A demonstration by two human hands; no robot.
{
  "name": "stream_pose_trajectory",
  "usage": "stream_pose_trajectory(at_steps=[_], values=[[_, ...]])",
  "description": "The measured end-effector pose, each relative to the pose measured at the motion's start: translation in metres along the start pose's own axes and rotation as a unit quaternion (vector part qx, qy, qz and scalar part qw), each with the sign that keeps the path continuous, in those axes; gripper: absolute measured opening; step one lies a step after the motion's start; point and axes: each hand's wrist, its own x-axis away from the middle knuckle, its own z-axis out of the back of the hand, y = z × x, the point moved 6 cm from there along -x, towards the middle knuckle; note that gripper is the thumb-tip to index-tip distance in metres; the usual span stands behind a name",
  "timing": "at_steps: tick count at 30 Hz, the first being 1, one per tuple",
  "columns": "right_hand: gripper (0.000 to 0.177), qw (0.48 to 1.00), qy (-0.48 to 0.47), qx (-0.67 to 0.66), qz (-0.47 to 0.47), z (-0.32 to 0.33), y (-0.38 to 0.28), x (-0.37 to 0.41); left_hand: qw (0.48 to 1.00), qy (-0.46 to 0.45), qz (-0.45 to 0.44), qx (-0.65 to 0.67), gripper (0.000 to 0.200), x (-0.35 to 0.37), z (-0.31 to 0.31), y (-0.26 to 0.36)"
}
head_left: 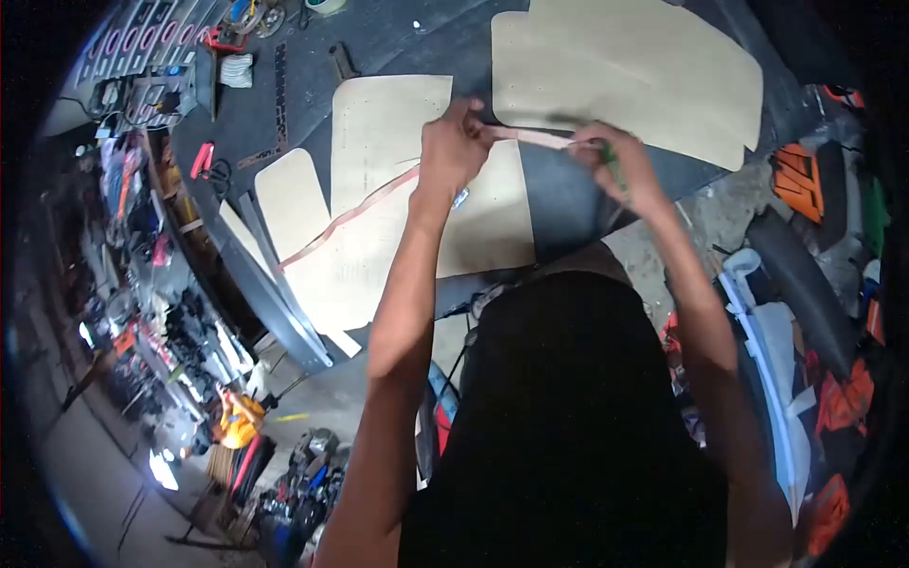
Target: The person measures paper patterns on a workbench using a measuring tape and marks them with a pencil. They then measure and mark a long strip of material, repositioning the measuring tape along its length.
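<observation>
A long pinkish measuring tape (540, 137) is stretched between my two hands above the cut sheets. Its loose end trails down to the left across the beige patterned sheet (379, 114). My left hand (453, 151) pinches the tape over that sheet's upper right part. To its right, my right hand (615, 166) has its fingers closed on the tape's other stretch. A thin green object (614, 166), perhaps a pen, shows along the right palm. A larger beige sheet (634, 76) lies just beyond the right hand.
On the dark table (407, 47) are a narrow beige piece (292, 194), a metal ruler (284, 275), black scissors (220, 175) and a red-handled tool (202, 159). Cluttered shelves (142, 275) stand left. Rolled material (805, 284) and orange pieces lie to the right.
</observation>
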Motion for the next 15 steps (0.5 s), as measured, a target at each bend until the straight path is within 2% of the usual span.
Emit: stream_pose_trajectory(at_steps=[2,3,4,6,7,10,11,14,15], values=[[0.036,1.0,0.009,-0.022,0.018,0.054,0.016,-0.007,1.0,0.013,-0.009,-0.018,0.036,-0.031,-0.009,-0.006],[0.029,0.994,0.021,0.041,0.098,0.077,0.007,-0.003,0.999,0.024,-0.023,-0.023,0.034,-0.041,-0.015,-0.008],[0.029,0.995,0.017,0.033,0.095,0.096,0.011,-0.003,0.999,0.022,-0.017,-0.03,0.034,-0.051,-0.023,-0.018],[0.025,0.976,0.049,0.18,0.114,0.133,0.012,-0.009,0.997,0.024,-0.023,-0.072,0.035,-0.073,-0.032,-0.036],[0.025,0.977,0.048,0.174,0.116,0.145,0.012,-0.011,0.995,0.023,-0.028,-0.093,0.036,-0.078,-0.036,-0.039],[0.021,0.932,0.113,0.344,0.01,0.181,0.029,-0.005,0.993,0.029,-0.012,-0.111,0.035,-0.081,-0.043,-0.048],[0.021,0.934,0.114,0.337,0.009,0.189,0.032,-0.005,0.993,0.032,-0.005,-0.116,0.035,-0.083,-0.044,-0.049],[0.032,0.966,0.139,0.179,-0.128,0.217,0.058,-0.002,0.991,0.029,0.025,-0.126,0.034,-0.083,-0.049,-0.044],[0.032,0.966,0.137,0.176,-0.13,0.224,0.068,-0.003,0.99,0.031,0.041,-0.129,0.034,-0.084,-0.051,-0.044]])
